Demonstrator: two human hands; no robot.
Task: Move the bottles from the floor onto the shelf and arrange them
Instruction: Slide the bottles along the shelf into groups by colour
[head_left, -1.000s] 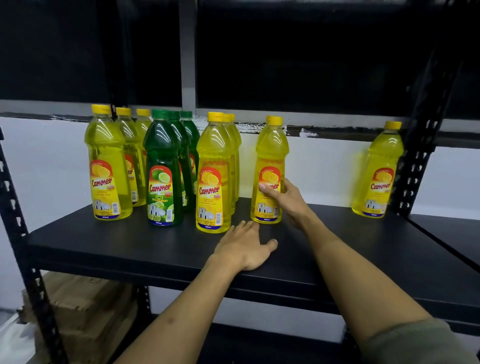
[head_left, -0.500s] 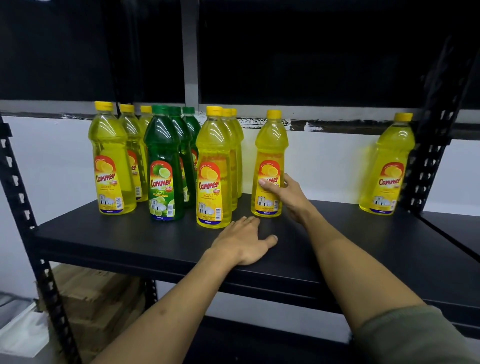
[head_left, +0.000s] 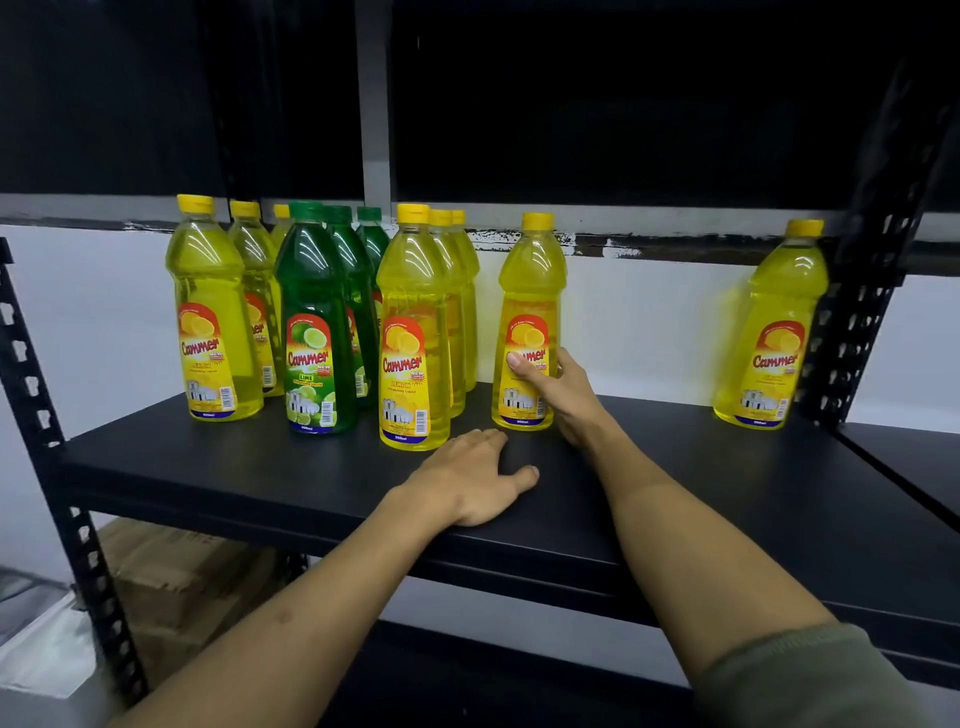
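Note:
On the black shelf (head_left: 727, 493) stand rows of dish-soap bottles. At the left is a row of yellow bottles (head_left: 210, 312), then a row of green bottles (head_left: 314, 332), then another yellow row (head_left: 413, 332). A single yellow bottle (head_left: 530, 291) stands upright to their right, and my right hand (head_left: 558, 392) is wrapped around its lower half. My left hand (head_left: 470, 483) lies flat, palm down, on the shelf just in front of it, holding nothing. Another yellow bottle (head_left: 776, 332) stands alone at the far right.
Black perforated uprights rise at the left (head_left: 31, 395) and right (head_left: 862, 322) of the shelf. A second shelf board (head_left: 914, 462) adjoins on the right. Cardboard boxes (head_left: 171, 582) sit below on the lower left. A white wall is behind.
The held bottle has slid slightly back and to the right with my right hand still on it. My left hand stays flat on the shelf.

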